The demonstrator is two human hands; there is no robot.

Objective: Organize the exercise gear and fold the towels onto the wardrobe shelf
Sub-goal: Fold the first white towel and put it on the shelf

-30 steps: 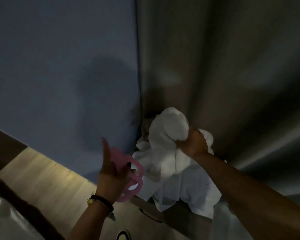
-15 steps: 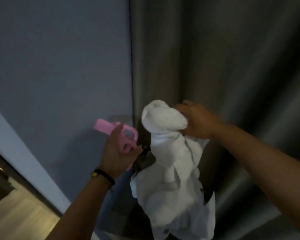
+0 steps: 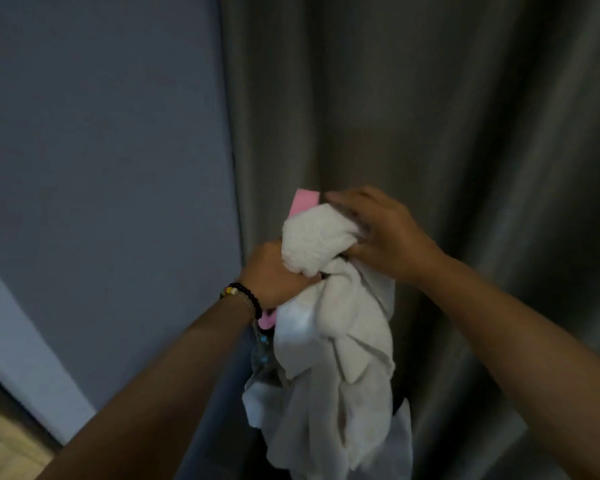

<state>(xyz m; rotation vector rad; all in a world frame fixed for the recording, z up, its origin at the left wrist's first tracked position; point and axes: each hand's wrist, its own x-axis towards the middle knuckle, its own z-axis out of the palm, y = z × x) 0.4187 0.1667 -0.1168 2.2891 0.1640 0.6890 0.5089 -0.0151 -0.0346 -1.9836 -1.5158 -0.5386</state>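
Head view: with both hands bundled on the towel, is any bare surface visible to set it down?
Hardly any. Only a wood floor strip shows at lower left, bordered by the grey wall. The centre is crowded: left hand, pink gear, right hand and white towel against the curtain.

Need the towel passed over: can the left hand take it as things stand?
Probably not cleanly. The left hand touches the white towel, but its grip already holds the pink exercise piece; the right hand holds the towel's top.

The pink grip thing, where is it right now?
Center of the head view: the pink gripper is in the left hand, mostly hidden behind the white towel, before the grey curtain.
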